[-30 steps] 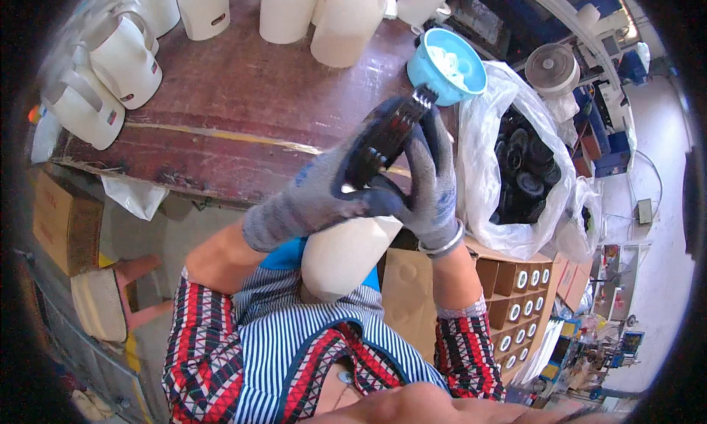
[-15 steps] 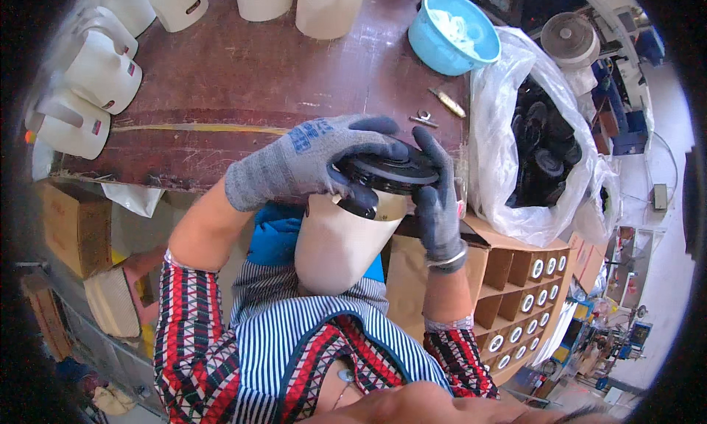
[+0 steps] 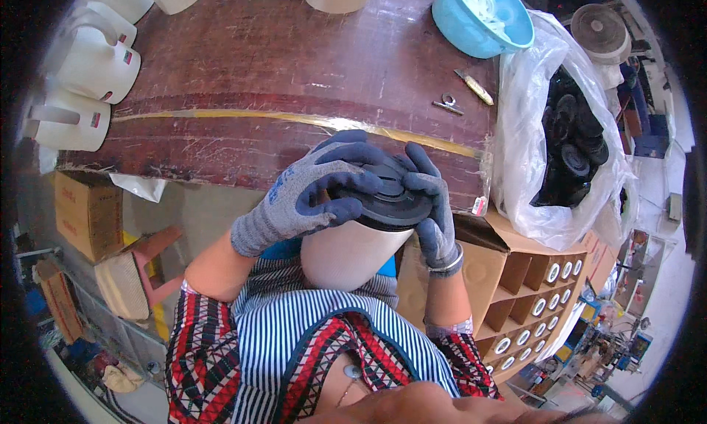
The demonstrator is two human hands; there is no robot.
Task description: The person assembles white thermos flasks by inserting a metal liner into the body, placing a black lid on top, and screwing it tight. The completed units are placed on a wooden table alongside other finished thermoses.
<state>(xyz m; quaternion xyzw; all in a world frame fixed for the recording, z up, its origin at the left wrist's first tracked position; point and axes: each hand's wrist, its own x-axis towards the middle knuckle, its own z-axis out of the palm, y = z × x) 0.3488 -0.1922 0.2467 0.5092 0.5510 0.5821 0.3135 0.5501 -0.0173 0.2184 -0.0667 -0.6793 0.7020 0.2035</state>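
A white tapered container (image 3: 350, 255) rests tilted against my lap, its upper end toward the table edge. A round black lid (image 3: 390, 207) with a raised centre covers that end. My left hand (image 3: 317, 188), in a grey-blue work glove, curls its fingers over the lid's top and left side. On the lid's right side, my gloved right hand (image 3: 436, 210) holds the edge, with fingers at the back and thumb toward the front. The container's rim is hidden beneath the lid.
Along the table's far and left edges stand several white jugs (image 3: 96, 67). At right are a blue basin (image 3: 479, 26) of whitish rings, a knife (image 3: 475, 87), a small metal piece (image 3: 447, 105) and a bag (image 3: 515, 174) of black lids. Below sits a divided carton (image 3: 508, 277).
The lid has come down over the container's top, covering the shiny rim seen before. My left fingers have shifted across its top. The view has shifted slightly.
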